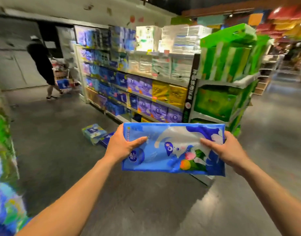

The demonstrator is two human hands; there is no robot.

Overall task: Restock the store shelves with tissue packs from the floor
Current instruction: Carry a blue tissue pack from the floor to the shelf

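One blue tissue pack (173, 149) gripped at both ends — left hand (122, 147), right hand (226, 150) curled round edges. More packs (94, 134) on floor (61, 159) beyond left hand; shelves (146, 94) ahead — restocking judged unfinished.

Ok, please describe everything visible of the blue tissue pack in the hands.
The wide, flat blue plastic-wrapped tissue pack shows a white cartoon cat, flowers and a round logo; its glossy film is wrinkled. It is held in the air. The left-hand grip holds its left edge, the right-hand grip its right edge, thumbs on top.
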